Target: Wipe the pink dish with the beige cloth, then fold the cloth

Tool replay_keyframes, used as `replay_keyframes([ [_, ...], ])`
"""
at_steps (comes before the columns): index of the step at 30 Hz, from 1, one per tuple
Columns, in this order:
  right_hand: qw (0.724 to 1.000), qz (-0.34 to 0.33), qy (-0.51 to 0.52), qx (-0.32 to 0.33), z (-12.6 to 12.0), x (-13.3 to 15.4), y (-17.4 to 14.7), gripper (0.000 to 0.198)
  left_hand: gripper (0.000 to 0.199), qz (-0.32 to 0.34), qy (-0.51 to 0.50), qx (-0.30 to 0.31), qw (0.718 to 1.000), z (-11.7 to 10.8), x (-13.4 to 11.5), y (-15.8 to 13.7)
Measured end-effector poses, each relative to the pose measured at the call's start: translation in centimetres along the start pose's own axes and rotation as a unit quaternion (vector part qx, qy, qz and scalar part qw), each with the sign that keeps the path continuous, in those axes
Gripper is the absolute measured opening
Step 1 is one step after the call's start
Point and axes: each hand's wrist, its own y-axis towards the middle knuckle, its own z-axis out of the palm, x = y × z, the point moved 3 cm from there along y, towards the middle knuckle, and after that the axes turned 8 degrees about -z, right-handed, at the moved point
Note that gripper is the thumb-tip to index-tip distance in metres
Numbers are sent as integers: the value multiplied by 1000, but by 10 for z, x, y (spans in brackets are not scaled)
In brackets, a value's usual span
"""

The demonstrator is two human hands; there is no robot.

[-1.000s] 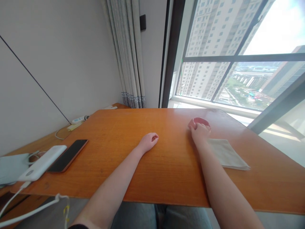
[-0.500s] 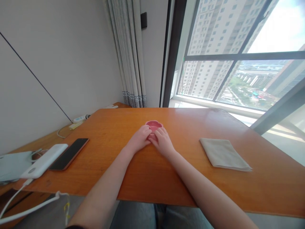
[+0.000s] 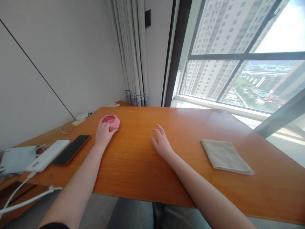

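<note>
A small pink bowl (image 3: 114, 123), shallow with a faceted outer wall, is at the far left part of the table, slightly tilted. My left hand (image 3: 104, 133) grips its near rim, with fingers over the edge and the thumb along the right side. Near the middle of the table, my right hand (image 3: 162, 143) hovers or rests just over the wood with its fingers apart and nothing in them. Well to its right lies a folded grey-beige cloth (image 3: 226, 156).
The wooden table (image 3: 138, 171) spans the view. A black phone (image 3: 72, 149) and a white power bank (image 3: 47, 156) with a cable lie at its left side. A power strip (image 3: 82, 116) sits by the wall. A large window (image 3: 238, 57) is at the right.
The pink bowl has moved from the table's middle to the left in my left hand. My right hand has let go of it and stayed near the middle, fingers now spread.
</note>
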Motion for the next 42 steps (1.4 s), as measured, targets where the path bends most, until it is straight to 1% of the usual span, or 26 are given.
replay_keyframes([
  [2,1000,4,1,12,0,1,0,33,39,-6,10,13,1000,6,8,1],
  [5,1000,9,2,29,2,-1,0,32,41,-5,15,22,1000,12,13,0],
  [13,999,24,27,14,7,-12,-2,43,39,-2,43,25,999,20,20,-1],
  [15,999,22,12,20,6,-12,-2,42,41,-7,44,29,999,21,22,0],
  [18,998,30,-44,26,3,-9,1,35,47,-21,37,31,999,24,26,1],
  [21,994,47,-91,36,-7,-8,6,30,48,-23,29,32,999,27,28,1],
  [23,990,51,-110,72,-22,-13,8,28,46,-23,24,36,999,27,29,0],
  [25,983,64,-120,120,-45,-25,4,27,45,-26,18,37,999,24,26,-2],
  [26,979,83,-118,142,-60,-33,-2,27,46,-30,15,29,999,21,24,-4],
  [28,968,146,-163,126,-97,-54,-20,30,48,-37,4,-8,999,11,14,-7],
  [29,955,174,-212,116,-115,-64,-31,32,48,-36,-6,-35,999,5,7,-9],
  [31,907,274,-296,122,-146,-84,-57,29,45,-18,-40,-87,995,-6,-13,-15],
  [32,887,314,-306,141,-157,-92,-69,27,41,2,-64,-99,993,-12,-26,-19],
  [33,874,341,-309,152,-164,-97,-78,27,37,33,-92,-96,991,-16,-41,-24],
  [34,866,356,-311,163,-169,-100,-85,26,33,73,-122,-75,987,-19,-58,-31],
  [35,862,359,-315,169,-172,-101,-88,24,29,123,-152,-34,980,-22,-77,-39],
  [36,860,354,-324,172,-172,-101,-88,23,26,181,-180,24,967,-23,-97,-50],
  [37,858,345,-338,173,-172,-98,-86,21,23,232,-207,88,947,-25,-117,-62],
  [38,858,336,-348,174,-169,-94,-83,19,20,261,-237,146,924,-26,-134,-75],
  [39,862,326,-349,172,-165,-88,-78,17,18,268,-273,202,901,-27,-150,-87],
  [40,872,314,-339,164,-159,-79,-72,14,18,239,-319,242,885,-28,-163,-98],
  [41,887,298,-318,153,-151,-68,-65,11,19,187,-372,277,866,-27,-173,-107],
  [42,908,279,-283,136,-140,-55,-57,9,24,123,-427,310,840,-25,-181,-115],
])
